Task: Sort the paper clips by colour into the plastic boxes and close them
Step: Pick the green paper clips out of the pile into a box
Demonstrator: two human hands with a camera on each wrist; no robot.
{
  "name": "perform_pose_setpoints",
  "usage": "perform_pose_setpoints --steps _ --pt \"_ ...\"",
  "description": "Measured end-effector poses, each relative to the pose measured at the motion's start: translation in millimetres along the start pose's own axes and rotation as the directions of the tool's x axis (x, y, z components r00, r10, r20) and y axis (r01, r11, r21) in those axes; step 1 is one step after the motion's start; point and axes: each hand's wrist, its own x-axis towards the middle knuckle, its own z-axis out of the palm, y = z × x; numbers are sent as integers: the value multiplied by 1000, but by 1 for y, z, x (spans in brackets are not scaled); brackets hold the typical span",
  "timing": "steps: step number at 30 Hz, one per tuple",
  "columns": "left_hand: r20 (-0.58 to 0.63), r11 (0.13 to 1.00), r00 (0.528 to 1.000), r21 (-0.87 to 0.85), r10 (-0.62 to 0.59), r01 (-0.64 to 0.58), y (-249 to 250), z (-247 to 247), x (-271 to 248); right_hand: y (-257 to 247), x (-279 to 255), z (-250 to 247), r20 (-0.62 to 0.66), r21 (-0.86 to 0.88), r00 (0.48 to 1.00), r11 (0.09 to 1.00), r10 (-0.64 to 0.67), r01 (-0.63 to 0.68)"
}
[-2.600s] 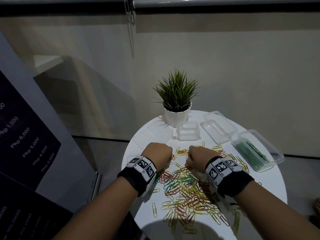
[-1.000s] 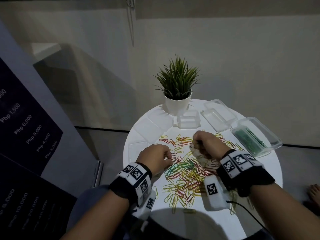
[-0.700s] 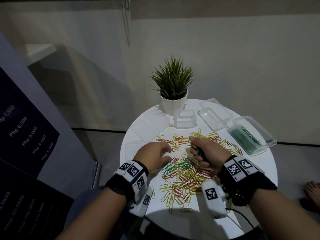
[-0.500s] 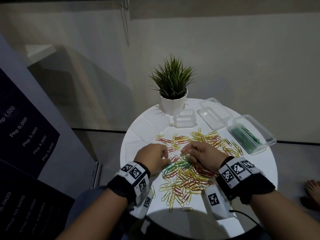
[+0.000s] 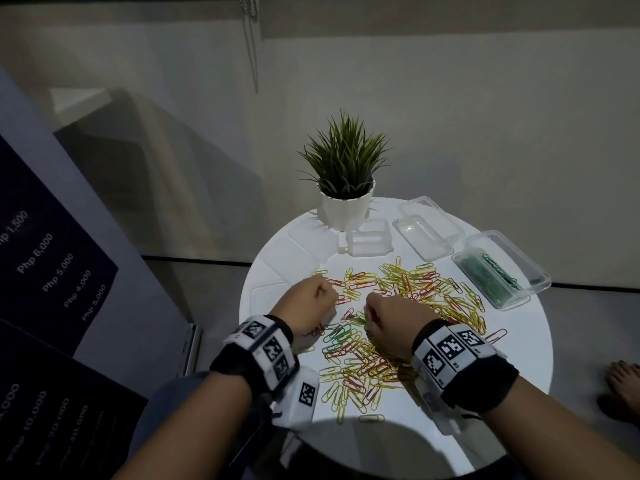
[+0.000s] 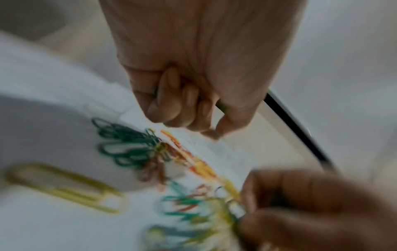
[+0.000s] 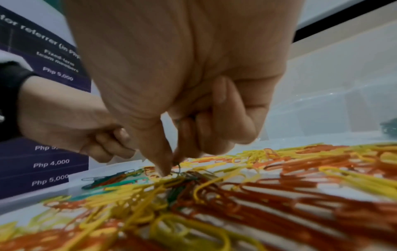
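I am early in the sort. Only the green box [image 5: 498,275], at the table's [image 5: 502,372] right edge and well right of the pile [image 5: 388,327], has clips in it, all green, and its lid is open. The empty open box [image 5: 424,233], beyond the pile on its far right, and the small closed box [image 5: 369,242], just beyond the pile's far edge in front of the potted plant [image 5: 346,178], hold nothing that I can see. Yellow, red and orange clips are untouched, green ones are still mixed in, and no filled box is closed.

My right hand [image 5: 391,320] is over the pile's near left part, thumb and forefinger pinched on a green clip [image 7: 177,165] at the heap's surface, the other fingers curled over a few more green clips. My left hand [image 5: 308,303] hangs at the pile's left edge, fist curled, with green wire [image 6: 221,105] peeping between the fingers.

The head view alone shows the boxes and the pile's full spread, but from there both fists look merely closed. The right wrist view shows the pinch itself; the left wrist view, though blurred, reveals the green held in my left fist and a cluster of green clips [image 6: 126,147] just below it.
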Motion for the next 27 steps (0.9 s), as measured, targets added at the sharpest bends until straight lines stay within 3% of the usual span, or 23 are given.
perform_pose_setpoints --steps 2,4,5,7,8,9,10,12,13,15,16,18,20,23,27 --pt "32 924 994 -366 -106 110 4 -7 -1 6 -1 -1 -6 155 1000 988 -5 6" --pt "150 646 974 -729 -170 226 9 -10 -5 11 -3 -9 -26 462 999 887 20 -6" --pt "209 492 966 -831 -155 259 11 -12 -8 13 -6 -13 -27 679 998 734 51 -19" --pt "261 334 960 -900 -97 278 13 -12 -12 17 -11 -20 15 980 998 196 58 -26" --pt "264 323 962 -906 -76 274 15 -11 -13 20 -13 -22 23 999 999 -34 32 -22" --pt "263 337 962 -902 -73 272 15 -10 -13 23 -14 -23 22 986 1000 -163 7 -21" --pt "259 396 962 -877 -83 270 18 -9 -14 24 -15 -22 26 973 1000 -227 -11 -28" --pt "223 626 968 -741 -111 243 20 -6 -14 25 -14 -21 58 982 998 -181 16 -54" --pt "185 762 977 -615 -111 203 19 -4 -14 25 -13 -20 66 995 997 -80 39 -63" --pt "96 965 995 -256 -27 51 15 0 -12 26 -13 -16 29 969 998 244 62 -43" --pt "76 995 996 -93 35 -27 12 3 -12 28 -13 -13 -9 913 999 408 48 -11" --pt "97 989 989 77 116 -124 11 7 -13 31 -15 -8 -48 744 999 668 24 20" --pt "156 948 973 243 173 -207 14 12 -13 31 -20 -6 -53 547 999 837 -9 36" --pt "187 869 965 430 181 -246 16 17 -9 29 -26 -2 9 379 999 925 -37 31" --pt "96 820 975 528 199 -220 17 11 -4 34 -21 -1 -42 326 998 945 54 -37"
